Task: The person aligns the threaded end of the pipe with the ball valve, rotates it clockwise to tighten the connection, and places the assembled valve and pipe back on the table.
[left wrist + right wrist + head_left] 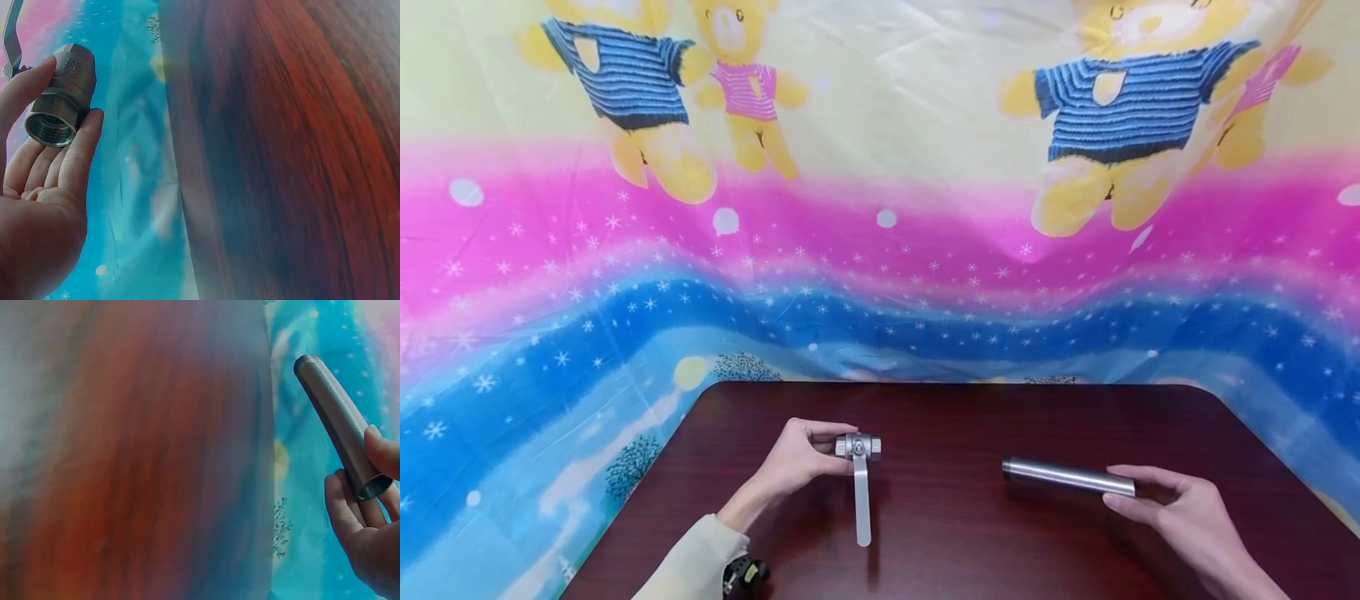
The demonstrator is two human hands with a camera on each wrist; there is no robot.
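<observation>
My left hand (800, 458) pinches a silver ball valve (858, 447) between thumb and fingers, above the left part of the table. The valve's long lever handle (862, 508) points toward me. In the left wrist view, the threaded opening of the ball valve (51, 128) faces the camera. At the right, my right hand (1187, 512) pinches one end of a shiny metal pipe (1067, 477), whose far end points left toward the valve. A wide gap lies between pipe and valve. The right wrist view shows the hollow near end of the pipe (374, 487) by the thumb.
Both hands are over a dark reddish-brown wooden table (940, 533) with rounded far corners. Behind and around it hangs a colourful cloth (880, 275) printed with teddy bears and snowflakes. A small black object (745, 575) shows beside the left sleeve (700, 558).
</observation>
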